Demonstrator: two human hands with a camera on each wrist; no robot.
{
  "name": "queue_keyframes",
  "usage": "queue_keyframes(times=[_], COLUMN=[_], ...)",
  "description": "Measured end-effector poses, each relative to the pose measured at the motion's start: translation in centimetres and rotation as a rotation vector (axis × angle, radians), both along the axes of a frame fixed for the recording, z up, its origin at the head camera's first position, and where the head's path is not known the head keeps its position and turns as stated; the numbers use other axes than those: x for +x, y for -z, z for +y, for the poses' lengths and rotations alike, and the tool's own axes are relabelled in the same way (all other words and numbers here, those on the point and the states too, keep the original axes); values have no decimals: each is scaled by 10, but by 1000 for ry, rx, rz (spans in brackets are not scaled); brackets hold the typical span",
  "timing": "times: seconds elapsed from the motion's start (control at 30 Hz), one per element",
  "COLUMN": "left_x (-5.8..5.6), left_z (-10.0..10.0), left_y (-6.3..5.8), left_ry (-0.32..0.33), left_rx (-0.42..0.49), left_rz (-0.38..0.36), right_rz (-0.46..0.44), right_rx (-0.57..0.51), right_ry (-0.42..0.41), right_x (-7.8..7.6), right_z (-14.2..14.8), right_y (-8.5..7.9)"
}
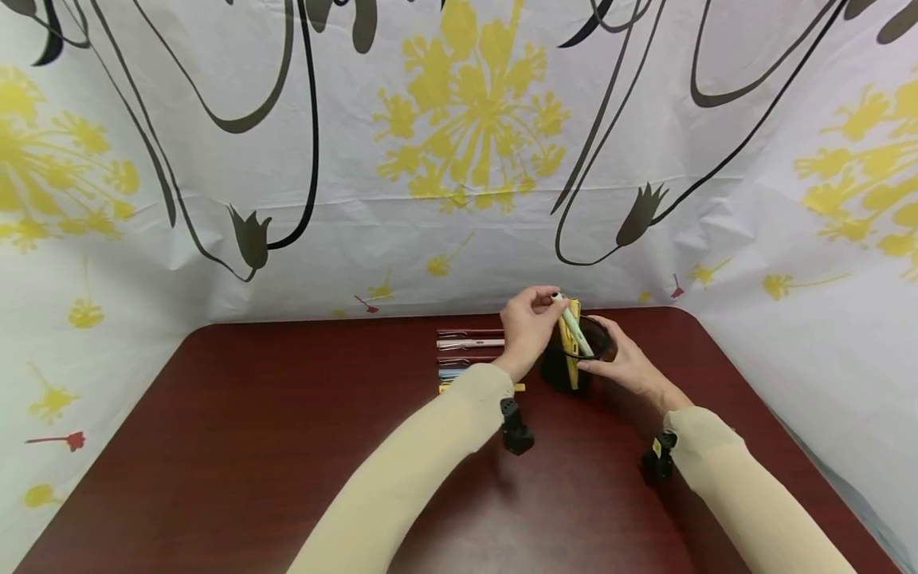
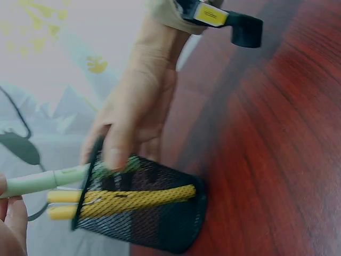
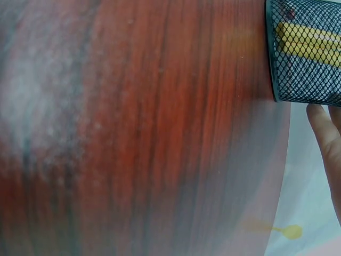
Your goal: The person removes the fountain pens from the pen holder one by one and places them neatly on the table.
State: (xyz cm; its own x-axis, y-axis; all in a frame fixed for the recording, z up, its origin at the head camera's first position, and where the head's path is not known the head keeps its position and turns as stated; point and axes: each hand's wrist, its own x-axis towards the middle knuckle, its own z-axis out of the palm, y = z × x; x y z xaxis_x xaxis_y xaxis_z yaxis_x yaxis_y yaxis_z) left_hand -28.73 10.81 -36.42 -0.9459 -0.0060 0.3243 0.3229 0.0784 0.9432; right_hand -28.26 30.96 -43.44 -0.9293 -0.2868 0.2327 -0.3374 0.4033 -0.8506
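Mesh cup taken as landmark; mouth facing up, though whether its base is set fully flat cannot be told. At its right side, the rim is gripped by the right hand, thumb on the near side, fingers curled round the far side. Left of the cup, a row of pens is laid side by side, partly hidden by the left hand. That hand is held above and left of the cup's mouth, a pale green pen pinched near its upper end between thumb and fingertips. Within the cup, two yellow pens are lodged, ends above the rim. Beside them, the green pen is slanted in, lower part inside, upper part outside.

Risks, as judged: green pen may be caught on the yellow pair if pushed at this slant; cup may be tipped if the rim grip is slackened under that push.
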Motion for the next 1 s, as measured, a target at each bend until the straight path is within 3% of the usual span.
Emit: queue_keyframes(times=[0.17,0.3,0.4,0.7,1.0], left_x=[-2,2,9,30,43], left_z=[-25,-51,-71,-115,-135], left_y=[-5,1,8,38,63], left_ry=[-7,48,71,27,-4], left_rx=[207,397,472,445,391], left_rz=[-87,-193,-256,-355,-395], right_rz=[2,-14,-14,-24,-30], right_rx=[9,-17,-29,-19,-12], right_ry=[6,-10,-21,-22,-19], right_x=[0,0,-1,0,-2], right_z=[0,1,1,2,3], right_y=[-2,-1,-1,0,2])
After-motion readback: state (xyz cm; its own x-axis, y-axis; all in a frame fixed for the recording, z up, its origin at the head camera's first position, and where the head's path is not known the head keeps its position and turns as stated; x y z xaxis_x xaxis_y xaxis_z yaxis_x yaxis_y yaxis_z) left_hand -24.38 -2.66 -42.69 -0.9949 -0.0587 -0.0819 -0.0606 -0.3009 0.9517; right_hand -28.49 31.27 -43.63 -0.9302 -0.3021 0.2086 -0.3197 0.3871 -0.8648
